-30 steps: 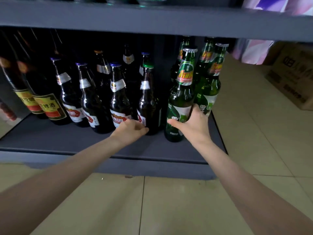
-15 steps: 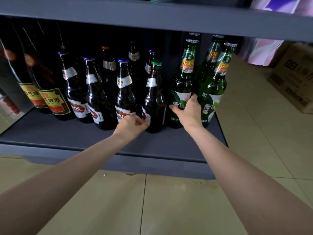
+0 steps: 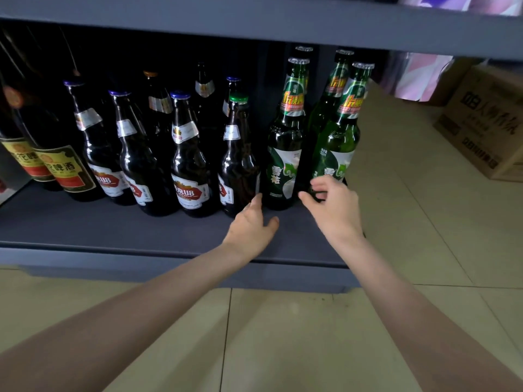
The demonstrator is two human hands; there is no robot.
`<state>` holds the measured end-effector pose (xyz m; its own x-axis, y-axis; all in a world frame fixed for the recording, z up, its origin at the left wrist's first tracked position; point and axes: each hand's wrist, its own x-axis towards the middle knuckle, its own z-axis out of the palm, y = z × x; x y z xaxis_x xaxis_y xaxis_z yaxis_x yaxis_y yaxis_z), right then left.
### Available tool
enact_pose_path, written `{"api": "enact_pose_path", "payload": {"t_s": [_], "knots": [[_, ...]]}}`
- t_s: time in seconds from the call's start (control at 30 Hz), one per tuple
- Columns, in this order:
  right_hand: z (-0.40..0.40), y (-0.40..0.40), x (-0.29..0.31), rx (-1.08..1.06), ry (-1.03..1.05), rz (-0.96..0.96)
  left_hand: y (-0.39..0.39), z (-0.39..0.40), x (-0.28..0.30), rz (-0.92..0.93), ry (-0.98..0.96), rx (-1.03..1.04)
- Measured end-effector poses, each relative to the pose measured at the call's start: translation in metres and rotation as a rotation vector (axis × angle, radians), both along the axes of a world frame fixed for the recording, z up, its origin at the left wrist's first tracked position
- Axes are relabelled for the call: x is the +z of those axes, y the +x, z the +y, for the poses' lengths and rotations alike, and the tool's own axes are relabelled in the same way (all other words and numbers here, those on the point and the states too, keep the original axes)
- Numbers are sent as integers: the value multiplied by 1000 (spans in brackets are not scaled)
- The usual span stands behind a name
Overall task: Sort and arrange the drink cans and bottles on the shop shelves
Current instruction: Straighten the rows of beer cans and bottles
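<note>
On the low grey shelf (image 3: 119,227) stand several dark brown beer bottles with red and white labels (image 3: 188,162). To their right is a group of green beer bottles, the nearest one (image 3: 285,142) upright and another (image 3: 338,137) at the shelf's right end. My left hand (image 3: 250,224) lies open on the shelf board, fingertips touching the base of a brown bottle with a green cap (image 3: 237,154). My right hand (image 3: 332,210) hovers open just in front of the right green bottle, holding nothing.
Two dark bottles with yellow and red labels (image 3: 63,168) stand at the far left. An upper shelf board (image 3: 254,24) hangs low over the bottle caps. A cardboard box (image 3: 481,123) sits on the tiled floor to the right.
My right hand pushed the front green bottle back into line, then let it go and opened. My left hand moved right from the brown bottles and spread open.
</note>
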<state>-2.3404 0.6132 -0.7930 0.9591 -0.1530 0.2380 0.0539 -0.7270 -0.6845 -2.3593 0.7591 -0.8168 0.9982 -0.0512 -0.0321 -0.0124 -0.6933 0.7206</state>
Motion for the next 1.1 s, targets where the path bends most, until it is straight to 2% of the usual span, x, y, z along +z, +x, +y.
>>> {"api": "enact_pose_path", "payload": {"t_s": [0.13, 0.27, 0.37, 0.47, 0.63, 0.8, 1.1], "knots": [[-36, 1, -14, -131, 38, 96, 5, -45, -5, -60, -151, 155], [-44, 17, -28, -84, 164, 132, 26, -73, -11, -177, -276, 419], [-43, 35, -36, -28, 221, 94, 46, -79, -11, -123, -316, 533], [-41, 46, -43, -5, 245, 80, 48, -77, -19, -125, -254, 535], [-37, 48, -61, -17, 317, -8, 48, -69, -34, -233, -146, 489], [-37, 48, -67, 3, 307, -78, 62, -85, -36, -269, -203, 587], [-39, 55, -69, 28, 267, -40, 66, -88, -40, -296, -194, 609]]}}
